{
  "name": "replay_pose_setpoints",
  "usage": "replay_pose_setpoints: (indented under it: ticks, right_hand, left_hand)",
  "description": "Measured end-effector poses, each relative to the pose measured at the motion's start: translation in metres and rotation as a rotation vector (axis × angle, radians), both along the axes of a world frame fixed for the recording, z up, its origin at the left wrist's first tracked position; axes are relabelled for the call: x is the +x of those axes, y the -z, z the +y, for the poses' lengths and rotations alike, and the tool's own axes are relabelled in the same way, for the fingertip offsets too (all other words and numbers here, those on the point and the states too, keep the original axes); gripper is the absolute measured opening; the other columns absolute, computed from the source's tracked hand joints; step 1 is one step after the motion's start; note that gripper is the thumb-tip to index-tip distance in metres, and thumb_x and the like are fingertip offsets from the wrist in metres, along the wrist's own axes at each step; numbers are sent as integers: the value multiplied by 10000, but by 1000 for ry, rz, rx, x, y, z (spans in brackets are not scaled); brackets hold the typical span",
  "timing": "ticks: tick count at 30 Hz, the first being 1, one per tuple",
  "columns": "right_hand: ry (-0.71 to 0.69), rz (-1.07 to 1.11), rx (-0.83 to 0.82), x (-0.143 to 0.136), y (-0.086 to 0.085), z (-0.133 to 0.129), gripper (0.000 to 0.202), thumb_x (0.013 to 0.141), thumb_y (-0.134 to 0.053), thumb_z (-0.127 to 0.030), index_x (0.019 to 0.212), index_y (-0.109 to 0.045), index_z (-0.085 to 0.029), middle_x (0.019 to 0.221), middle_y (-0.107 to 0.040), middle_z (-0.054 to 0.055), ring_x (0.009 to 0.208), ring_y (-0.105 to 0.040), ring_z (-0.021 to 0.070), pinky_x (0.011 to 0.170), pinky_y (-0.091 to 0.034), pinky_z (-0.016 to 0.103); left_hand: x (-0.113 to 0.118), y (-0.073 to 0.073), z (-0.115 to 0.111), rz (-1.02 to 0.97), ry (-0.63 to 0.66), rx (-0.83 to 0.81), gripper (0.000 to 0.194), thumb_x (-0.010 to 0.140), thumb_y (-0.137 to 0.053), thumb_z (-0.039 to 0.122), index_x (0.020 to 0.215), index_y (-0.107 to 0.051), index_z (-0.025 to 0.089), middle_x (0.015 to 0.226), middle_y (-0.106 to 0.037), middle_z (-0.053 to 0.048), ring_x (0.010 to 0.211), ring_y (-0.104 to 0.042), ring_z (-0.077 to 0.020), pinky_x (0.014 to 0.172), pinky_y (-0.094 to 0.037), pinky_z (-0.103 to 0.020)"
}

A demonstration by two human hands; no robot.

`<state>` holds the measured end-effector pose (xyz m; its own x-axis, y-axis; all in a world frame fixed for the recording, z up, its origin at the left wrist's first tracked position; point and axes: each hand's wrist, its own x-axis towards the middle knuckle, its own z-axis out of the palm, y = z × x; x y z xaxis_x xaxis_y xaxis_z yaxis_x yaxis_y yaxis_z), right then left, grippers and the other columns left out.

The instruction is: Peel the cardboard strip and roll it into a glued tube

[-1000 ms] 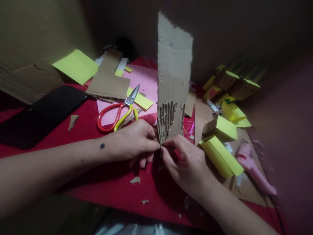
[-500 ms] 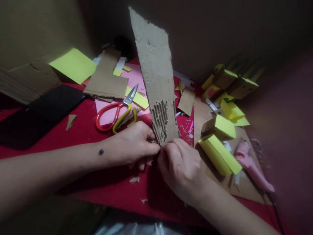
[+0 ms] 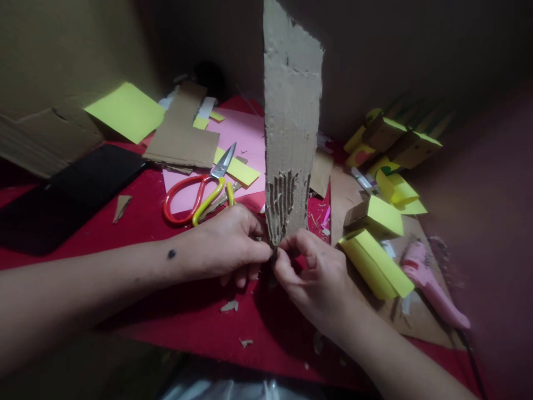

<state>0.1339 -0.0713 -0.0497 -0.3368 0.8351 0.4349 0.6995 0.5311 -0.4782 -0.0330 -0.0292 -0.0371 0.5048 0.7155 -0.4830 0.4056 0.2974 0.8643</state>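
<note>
A: What is the left hand (image 3: 233, 244) doing?
B: Its thumb and curled fingers are closed on the bottom end of a cardboard strip (image 3: 292, 111), at the near left corner.
A: And the right hand (image 3: 318, 272)?
B: Thumb and forefinger are pinched together at that same corner, their tips just beside the left thumb. The exact grip there is too small to make out.
A: How does the strip stand?
B: Upright, rising above both hands, with a slanting top edge. Low down, the face is torn and the ridged inner layer shows.
A: What lies just past the left hand?
B: Scissors (image 3: 219, 171) with one red and one yellow handle, partly over a pink sheet (image 3: 247, 130). Behind them are flat cardboard pieces (image 3: 187, 141), then a yellow sheet (image 3: 127, 114). A flat black object (image 3: 75, 194) lies farther left.
A: Beyond the right hand?
B: A folded yellow tube (image 3: 377, 266), a yellow-topped block (image 3: 385, 216) behind it, and a pink glue gun (image 3: 433, 286) at the far side, all on a brown board (image 3: 341, 194).
A: And nearer the body?
B: Small torn scraps (image 3: 229, 306) on the red tabletop (image 3: 275, 350).
</note>
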Motion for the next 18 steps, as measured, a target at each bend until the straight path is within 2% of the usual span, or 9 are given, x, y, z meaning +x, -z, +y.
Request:
replay_pose_setpoints:
  ticks: [5, 7, 13, 18]
  right_hand:
    - [57, 145, -135, 1, 0, 1, 115, 770, -528, -122, 673, -551, -179, 574, -556, -24, 479, -509, 85, 431, -381, 184]
    - [40, 154, -148, 3, -1, 1, 112, 786, -524, -120, 697, -566, -174, 590, -567, -17, 494, -524, 88, 451, -398, 187]
    - [-65, 26, 43, 4, -2, 0, 30, 827, -548, -145, 815, -574, -152, 675, -608, 29, 586, -569, 128, 526, -450, 228]
    - [-66, -121, 127, 2, 0, 1, 112, 873, -492, -127, 785, -544, -173, 657, -564, 23, 590, -540, 135, 544, -446, 242]
  left_hand:
    - [1, -1, 2, 14, 3, -16, 124, 650, -563, 190, 528, -580, 177, 440, -588, 28, 357, -574, -121, 275, -392, -152]
    - [1, -2, 2, 9, 5, -20, 132, 653, -566, 192, 523, -577, 175, 439, -588, 27, 357, -570, -120, 275, -390, -153]
    - [1, -1, 2, -12, 19, -23, 142, 651, -541, 184, 514, -576, 178, 434, -588, 30, 347, -557, -111, 275, -388, -147]
    - [1, 0, 1, -9, 8, -25, 130, 634, -542, 171, 507, -564, 180, 433, -588, 24, 341, -556, -113, 264, -372, -144]
